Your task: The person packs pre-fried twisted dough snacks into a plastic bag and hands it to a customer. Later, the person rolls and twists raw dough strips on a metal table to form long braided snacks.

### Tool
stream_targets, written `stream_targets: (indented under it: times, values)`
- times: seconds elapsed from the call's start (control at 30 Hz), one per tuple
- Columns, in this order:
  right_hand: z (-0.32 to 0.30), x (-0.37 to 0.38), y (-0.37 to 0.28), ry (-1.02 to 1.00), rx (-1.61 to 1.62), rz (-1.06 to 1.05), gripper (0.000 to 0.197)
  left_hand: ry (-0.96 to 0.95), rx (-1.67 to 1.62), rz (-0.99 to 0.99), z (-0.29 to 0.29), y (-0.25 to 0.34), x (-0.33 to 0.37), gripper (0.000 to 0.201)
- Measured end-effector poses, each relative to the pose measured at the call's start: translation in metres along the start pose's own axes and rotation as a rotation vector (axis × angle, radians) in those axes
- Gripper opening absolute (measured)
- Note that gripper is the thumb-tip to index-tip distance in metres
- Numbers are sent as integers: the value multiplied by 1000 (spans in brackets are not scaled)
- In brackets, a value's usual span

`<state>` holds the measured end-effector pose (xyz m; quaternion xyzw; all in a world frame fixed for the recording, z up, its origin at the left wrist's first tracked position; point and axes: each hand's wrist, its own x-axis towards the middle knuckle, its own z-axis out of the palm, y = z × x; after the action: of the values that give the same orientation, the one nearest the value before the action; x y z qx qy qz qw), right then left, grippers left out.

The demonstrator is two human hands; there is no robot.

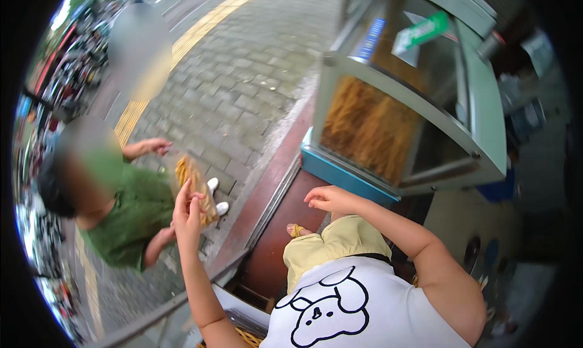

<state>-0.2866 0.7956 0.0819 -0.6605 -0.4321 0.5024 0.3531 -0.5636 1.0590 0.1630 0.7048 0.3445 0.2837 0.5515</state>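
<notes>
My left hand point(189, 207) is raised at the left, its fingers apart and partly bent. It overlaps a clear plastic bag point(207, 207) of golden-brown sticks or twists, probably fried food. Whether my fingers touch the bag is hard to tell. A person in a green shirt point(136, 217) faces me, with one hand point(155, 146) by the bag's upper end and the other lower down. My right hand point(330, 199) hovers beside the blue base of a glass display case, loosely bent and holding nothing.
The glass display case point(419, 111) on the right holds a heap of brown food point(367, 126). A reddish-brown floor strip point(273, 220) meets grey paving point(243, 69). Parked motorbikes point(76, 69) line the far left. A pale rail point(146, 317) crosses at lower left.
</notes>
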Motion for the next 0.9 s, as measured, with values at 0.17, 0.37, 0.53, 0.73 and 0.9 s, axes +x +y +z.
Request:
stream_targets:
  times: [0.17,0.37,0.53,0.73,0.9]
  values:
    - [-38,-156,32,302,158,147,28,-653,-68,100,166,128,18,33]
    - [-35,-315,83,1096,292,235,23,-1584,-124,351,378,230,-43,32]
    - [-6,-431,162,1832,-84,752,20,-1979,-229,251,549,282,-148,25]
    - [39,-507,192,2150,-4,1196,24,-1975,-337,257,749,295,-279,20]
    - [89,-511,191,2330,174,1301,24,-1941,-227,329,931,246,-348,23]
